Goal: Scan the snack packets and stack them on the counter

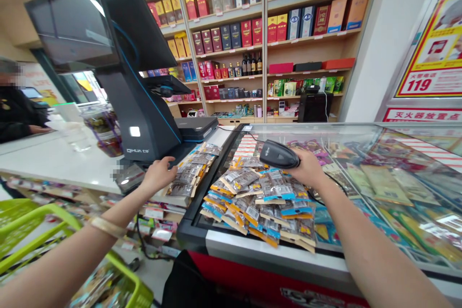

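My right hand (308, 168) is wrapped round a black handheld scanner (279, 154), held above a heap of small snack packets (252, 197) with orange, blue and beige edges on the glass-topped case. A cable trails from the scanner. My left hand (160, 173) has its fingers apart beside a second stack of packets (191, 171) on the white counter, near the foot of a dark checkout terminal (144, 101). Nothing shows in its grasp.
A green basket (139, 293) holding packets stands at the lower left. Jars (103, 130) sit left of the terminal. The glass case (361, 130) extends right. Shelves (231, 50) of boxes and bottles line the back. A person (18, 106) stands at the far left.
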`<state>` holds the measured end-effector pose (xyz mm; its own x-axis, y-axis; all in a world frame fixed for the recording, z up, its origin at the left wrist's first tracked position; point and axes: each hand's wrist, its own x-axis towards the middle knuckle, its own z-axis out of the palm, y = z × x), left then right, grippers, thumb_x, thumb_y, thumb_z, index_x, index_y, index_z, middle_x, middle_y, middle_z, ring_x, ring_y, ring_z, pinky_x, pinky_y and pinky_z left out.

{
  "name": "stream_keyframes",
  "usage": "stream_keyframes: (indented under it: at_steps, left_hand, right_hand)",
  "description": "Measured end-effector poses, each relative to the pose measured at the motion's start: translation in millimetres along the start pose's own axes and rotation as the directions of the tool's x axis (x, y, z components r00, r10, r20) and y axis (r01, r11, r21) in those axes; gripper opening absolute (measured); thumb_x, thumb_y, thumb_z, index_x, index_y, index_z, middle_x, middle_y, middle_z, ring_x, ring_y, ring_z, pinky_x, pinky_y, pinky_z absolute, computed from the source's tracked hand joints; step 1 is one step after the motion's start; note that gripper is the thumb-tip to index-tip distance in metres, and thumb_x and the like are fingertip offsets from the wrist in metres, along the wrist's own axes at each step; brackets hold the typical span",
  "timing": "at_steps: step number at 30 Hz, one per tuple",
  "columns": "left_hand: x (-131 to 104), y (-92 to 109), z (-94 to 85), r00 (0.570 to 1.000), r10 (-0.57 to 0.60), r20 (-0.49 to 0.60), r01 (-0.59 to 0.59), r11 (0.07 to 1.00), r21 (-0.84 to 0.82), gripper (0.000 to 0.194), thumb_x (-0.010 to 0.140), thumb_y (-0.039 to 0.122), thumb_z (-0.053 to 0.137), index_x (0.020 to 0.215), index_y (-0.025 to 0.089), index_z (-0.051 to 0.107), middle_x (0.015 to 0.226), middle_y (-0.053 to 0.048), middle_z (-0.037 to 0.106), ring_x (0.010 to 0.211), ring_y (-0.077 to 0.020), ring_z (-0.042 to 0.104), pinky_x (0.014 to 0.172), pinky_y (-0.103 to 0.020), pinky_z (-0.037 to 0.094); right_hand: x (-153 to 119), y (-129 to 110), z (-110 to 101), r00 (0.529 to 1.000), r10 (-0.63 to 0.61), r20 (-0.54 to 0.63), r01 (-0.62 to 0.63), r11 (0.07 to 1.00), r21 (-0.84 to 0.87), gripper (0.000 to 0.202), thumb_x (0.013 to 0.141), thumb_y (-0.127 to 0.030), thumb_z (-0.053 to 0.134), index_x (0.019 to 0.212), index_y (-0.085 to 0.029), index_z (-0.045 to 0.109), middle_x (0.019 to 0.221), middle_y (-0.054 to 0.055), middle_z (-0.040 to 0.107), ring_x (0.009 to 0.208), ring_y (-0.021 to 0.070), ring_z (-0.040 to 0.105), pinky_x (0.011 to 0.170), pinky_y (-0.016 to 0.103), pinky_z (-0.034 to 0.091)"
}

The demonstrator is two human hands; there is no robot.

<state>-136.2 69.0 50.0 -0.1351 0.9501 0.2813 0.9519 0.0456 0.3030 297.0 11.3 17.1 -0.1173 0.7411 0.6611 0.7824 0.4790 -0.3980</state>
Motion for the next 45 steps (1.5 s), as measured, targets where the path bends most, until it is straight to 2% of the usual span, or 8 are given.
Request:
stream_keyframes:
  at_steps: [3, 7, 11, 15, 23, 29, 35, 45]
  left_hand:
    - [-9.1, 21.9, -4.3, 0.977, 0.201, -0.076, -0.202, 0.979, -0.004, 0.051, 0.075, 0.046, 0.049, 0.113, 0.014, 0.063, 0.107, -0.016, 0.066, 0.109, -0.0333, 0.057, 0.095, -0.043, 0.043]
    - [-34.2, 72.1, -7.8, 0.899, 0.438, -0.021, -0.434, 0.881, -0.189, 0.049, 0.077, 0.056, 0.049, 0.103, 0.018, 0.066, 0.108, -0.013, 0.066, 0.108, -0.0299, 0.057, 0.098, -0.042, 0.041]
    - [-63.3, 118.8, -7.8, 0.833, 0.542, 0.110, -0.511, 0.831, -0.219, 0.056, 0.072, 0.065, 0.055, 0.100, 0.017, 0.068, 0.106, -0.013, 0.065, 0.105, -0.0303, 0.058, 0.095, -0.042, 0.043]
    - [-78.8, 139.9, -4.3, 0.808, 0.554, 0.198, -0.531, 0.832, -0.161, 0.060, 0.064, 0.065, 0.064, 0.100, 0.016, 0.068, 0.101, -0.014, 0.064, 0.101, -0.0325, 0.059, 0.090, -0.042, 0.045]
    - [-74.8, 137.1, -5.2, 0.828, 0.516, 0.219, -0.474, 0.853, -0.219, 0.053, 0.061, 0.047, 0.069, 0.104, 0.017, 0.065, 0.094, -0.009, 0.068, 0.084, -0.0249, 0.064, 0.076, -0.034, 0.048]
    - [-74.7, 134.5, -8.7, 0.809, 0.551, 0.206, -0.512, 0.832, -0.214, 0.062, 0.063, 0.052, 0.069, 0.114, 0.016, 0.066, 0.117, -0.015, 0.067, 0.108, -0.0341, 0.060, 0.094, -0.041, 0.045]
    - [-69.4, 124.7, -16.4, 0.810, 0.544, 0.222, -0.494, 0.835, -0.242, 0.061, 0.060, 0.045, 0.070, 0.114, 0.017, 0.068, 0.116, -0.012, 0.068, 0.106, -0.0311, 0.063, 0.095, -0.038, 0.046]
    - [-42.9, 117.0, -68.6, 0.683, 0.729, 0.044, -0.730, 0.684, 0.000, 0.062, 0.063, 0.041, 0.068, 0.120, 0.019, 0.064, 0.123, -0.011, 0.063, 0.114, -0.0292, 0.056, 0.104, -0.040, 0.037]
  right_hand:
    - [0.3, 0.4, -0.1, 1.000, 0.000, -0.008, 0.001, 1.000, 0.011, 0.031, 0.068, -0.032, 0.066, 0.096, -0.021, 0.071, 0.089, 0.007, 0.074, 0.080, 0.0252, 0.067, 0.070, 0.032, 0.049]
    - [0.2, 1.0, 0.2, 1.000, 0.002, -0.005, -0.002, 1.000, 0.018, 0.034, 0.066, -0.030, 0.068, 0.099, -0.022, 0.070, 0.092, 0.006, 0.075, 0.084, 0.0264, 0.067, 0.073, 0.033, 0.050]
    - [-0.1, 2.2, 1.3, 1.000, -0.014, -0.004, 0.015, 0.999, 0.031, 0.032, 0.068, -0.029, 0.066, 0.099, -0.022, 0.070, 0.092, 0.006, 0.075, 0.085, 0.0257, 0.068, 0.076, 0.033, 0.051]
    - [0.4, 3.4, 1.5, 0.999, -0.027, -0.024, 0.027, 0.999, 0.024, 0.034, 0.069, -0.029, 0.065, 0.102, -0.021, 0.069, 0.097, 0.008, 0.074, 0.088, 0.0265, 0.068, 0.078, 0.033, 0.050]
    - [1.2, 1.5, -1.5, 1.000, 0.006, -0.009, -0.006, 1.000, 0.024, 0.025, 0.069, -0.028, 0.065, 0.092, -0.022, 0.070, 0.087, 0.006, 0.074, 0.080, 0.0245, 0.068, 0.070, 0.030, 0.049]
    - [1.4, 1.6, -0.3, 1.000, -0.006, -0.008, 0.007, 1.000, 0.031, 0.026, 0.068, -0.029, 0.065, 0.092, -0.022, 0.070, 0.088, 0.006, 0.074, 0.082, 0.0242, 0.067, 0.072, 0.031, 0.049]
    - [1.6, 1.1, -0.9, 1.000, -0.009, -0.015, 0.009, 1.000, 0.023, 0.019, 0.069, -0.029, 0.064, 0.086, -0.022, 0.070, 0.083, 0.005, 0.074, 0.077, 0.0227, 0.067, 0.070, 0.030, 0.048]
    - [3.5, -13.1, -4.4, 0.994, -0.072, 0.088, 0.060, 0.990, 0.129, 0.027, 0.068, -0.019, 0.060, 0.093, -0.022, 0.071, 0.087, 0.003, 0.074, 0.079, 0.0216, 0.068, 0.071, 0.028, 0.049]
